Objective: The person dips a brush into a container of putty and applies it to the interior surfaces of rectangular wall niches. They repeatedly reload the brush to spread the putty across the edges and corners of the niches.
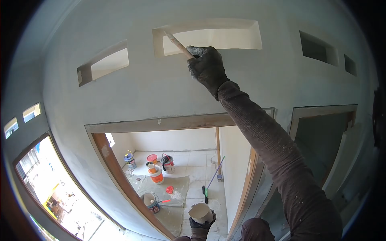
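Observation:
My right hand [207, 66], in a dark paint-smeared glove, is raised and closed around the handle of a paintbrush [177, 44]. The brush slants up to the left, its tip overlapping the upper left corner of a rectangular wall opening [257, 36] with cream-coloured inner faces. Low in the view, my left hand [200, 225], also gloved, grips a round paint pot [201, 213] by its sides. Pale paint coats the inside of the pot. My right sleeve hides part of the door frame.
Below is a doorway with a wooden frame [181, 121]. Beyond it, paint buckets [156, 175] and a tub [151, 203] stand on a plastic sheet [177, 217]. A long-handled broom [205, 193] leans near the wall. A second doorway [321, 111] is at right.

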Demonstrator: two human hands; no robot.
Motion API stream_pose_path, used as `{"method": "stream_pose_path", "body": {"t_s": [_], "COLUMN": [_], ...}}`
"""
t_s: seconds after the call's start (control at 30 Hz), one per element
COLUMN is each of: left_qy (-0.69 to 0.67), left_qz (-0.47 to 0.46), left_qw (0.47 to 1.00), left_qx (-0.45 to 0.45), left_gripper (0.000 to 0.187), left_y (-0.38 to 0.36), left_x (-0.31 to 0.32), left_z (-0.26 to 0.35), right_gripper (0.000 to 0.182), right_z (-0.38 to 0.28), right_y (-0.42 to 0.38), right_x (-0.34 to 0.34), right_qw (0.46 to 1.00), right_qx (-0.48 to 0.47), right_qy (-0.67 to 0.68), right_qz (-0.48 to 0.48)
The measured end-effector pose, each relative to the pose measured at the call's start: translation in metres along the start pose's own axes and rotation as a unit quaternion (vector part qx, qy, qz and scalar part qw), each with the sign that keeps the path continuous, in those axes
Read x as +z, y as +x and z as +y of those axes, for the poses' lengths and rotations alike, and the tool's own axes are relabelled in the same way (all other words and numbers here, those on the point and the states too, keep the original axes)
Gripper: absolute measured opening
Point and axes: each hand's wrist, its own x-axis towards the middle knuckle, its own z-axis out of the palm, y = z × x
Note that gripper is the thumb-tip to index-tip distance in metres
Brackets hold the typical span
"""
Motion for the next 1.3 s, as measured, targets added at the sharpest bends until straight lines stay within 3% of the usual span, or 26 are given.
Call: {"method": "stream_pose_path", "body": {"t_s": [0.1, 0.17, 0.2, 0.23, 0.37, 0.43, 0.57, 0.63, 0.7, 0.73, 0.87, 0.93, 0.97, 1.03, 1.1, 1.23, 1.3], "left_qy": [0.013, 0.017, -0.053, -0.123, -0.091, -0.073, 0.018, 0.111, 0.044, -0.023, -0.112, 0.046, 0.041, -0.138, -0.174, -0.19, -0.253], "left_qz": [-0.038, -0.044, -0.028, -0.011, 0.002, -0.007, 0.0, -0.006, -0.001, 0.002, 0.026, 0.0, 0.003, 0.028, 0.029, -0.002, 0.005], "left_qw": [0.999, 0.999, 0.998, 0.991, 0.992, 0.992, 0.998, 0.994, 0.998, 0.994, 0.986, 0.999, 0.999, 0.981, 0.97, 0.971, 0.95], "left_qx": [-0.001, 0.003, -0.02, -0.042, -0.088, -0.1, -0.063, -0.001, -0.053, -0.103, -0.122, -0.017, -0.02, -0.131, -0.165, -0.146, -0.183], "left_gripper": [0.048, 0.048, 0.049, 0.051, 0.053, 0.056, 0.057, 0.057, 0.056, 0.056, 0.055, 0.055, 0.055, 0.058, 0.063, 0.07, 0.071], "left_y": [0.008, 0.014, 0.016, 0.017, 0.011, 0.011, 0.002, -0.003, 0.0, 0.004, 0.016, 0.015, 0.016, 0.024, 0.025, 0.03, 0.03], "left_x": [-0.019, -0.026, -0.026, -0.027, -0.023, -0.024, -0.015, -0.006, -0.019, -0.025, -0.032, -0.017, -0.021, -0.03, -0.024, -0.024, -0.028], "left_z": [-0.009, -0.015, -0.018, -0.02, -0.021, -0.021, -0.015, -0.013, -0.012, -0.012, -0.019, -0.023, -0.025, -0.027, -0.032, -0.04, -0.042], "right_gripper": [0.038, 0.038, 0.038, 0.038, 0.036, 0.035, 0.033, 0.034, 0.034, 0.034, 0.033, 0.033, 0.033, 0.032, 0.035, 0.038, 0.04], "right_z": [-0.016, -0.015, -0.024, -0.02, 0.012, 0.013, 0.004, 0.006, 0.009, 0.004, -0.017, -0.019, -0.019, -0.02, -0.023, -0.006, -0.009], "right_y": [0.013, 0.023, 0.022, 0.024, 0.027, 0.019, 0.0, -0.008, -0.018, -0.027, -0.028, -0.011, 0.0, 0.027, 0.048, 0.083, 0.09], "right_x": [-0.013, -0.017, -0.025, -0.032, -0.088, -0.118, -0.172, -0.191, -0.202, -0.201, -0.186, -0.173, -0.163, -0.14, -0.111, -0.073, -0.062], "right_qw": [0.996, 0.969, 0.978, 0.978, 0.966, 0.991, 0.988, 0.986, 0.982, 0.985, 0.992, 0.944, 0.944, 0.908, 0.931, 0.901, 0.923], "right_qx": [-0.008, -0.131, -0.07, -0.069, -0.134, -0.018, -0.003, 0.013, 0.022, 0.004, 0.045, -0.165, -0.164, -0.216, -0.106, -0.169, -0.083], "right_qy": [-0.091, -0.205, -0.187, -0.188, -0.192, -0.071, -0.037, 0.001, 0.054, 0.037, -0.06, -0.281, -0.283, -0.359, -0.348, -0.398, -0.364], "right_qz": [-0.019, 0.045, 0.051, 0.053, 0.11, 0.116, 0.148, 0.166, 0.181, 0.167, 0.097, 0.05, 0.043, -0.005, -0.03, -0.028, -0.096]}}
